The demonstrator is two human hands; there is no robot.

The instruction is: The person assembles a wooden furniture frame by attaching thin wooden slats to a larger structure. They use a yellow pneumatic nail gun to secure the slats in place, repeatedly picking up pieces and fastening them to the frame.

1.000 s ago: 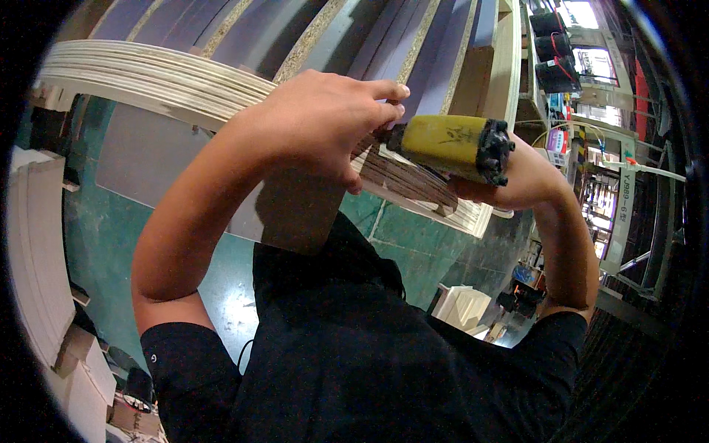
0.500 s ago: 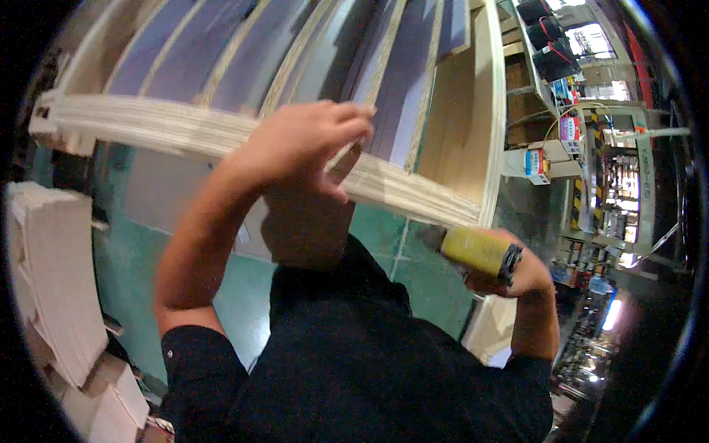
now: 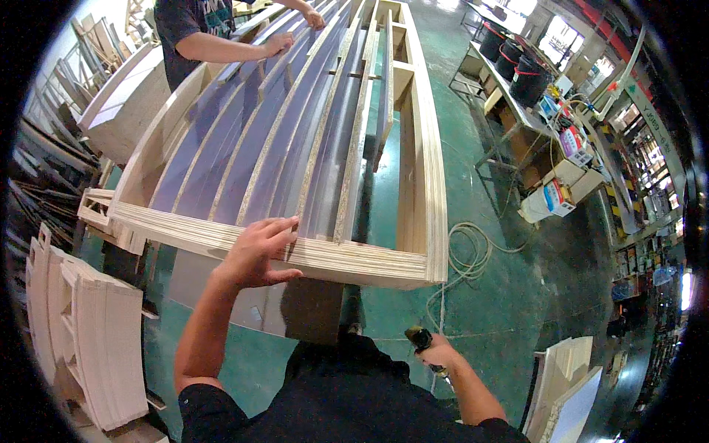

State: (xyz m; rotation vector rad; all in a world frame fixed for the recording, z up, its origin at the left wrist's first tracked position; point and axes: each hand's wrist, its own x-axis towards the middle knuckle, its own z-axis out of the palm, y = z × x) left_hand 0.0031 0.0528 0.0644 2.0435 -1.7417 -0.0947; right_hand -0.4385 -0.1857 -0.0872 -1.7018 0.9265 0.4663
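Note:
My left hand [image 3: 258, 255] grips the near rail of a large wooden frame [image 3: 354, 255], fingers over its top and thumb against the front face. Long thin wooden strips [image 3: 255, 166] stand on edge inside the frame, with greyish-purple panels between them. My right hand [image 3: 440, 351] is closed around a yellow-and-black handheld power tool [image 3: 419, 338], low in front of me and apart from the frame. The tool's exact kind is hard to make out. At the far left side of the frame, a co-worker's hands [image 3: 279, 44] touch the strips.
A pale hose [image 3: 473, 255] lies coiled on the green floor to the right. Beyond it stands a workbench [image 3: 509, 96] with black buckets [image 3: 530, 77]. Stacked wooden panels [image 3: 100, 340] sit at the left; more boards [image 3: 565, 391] lean at the lower right.
The view has shifted, showing more of the frame and a co-worker. My right hand has lowered the tool away from the frame's corner. My left hand stays on the near rail.

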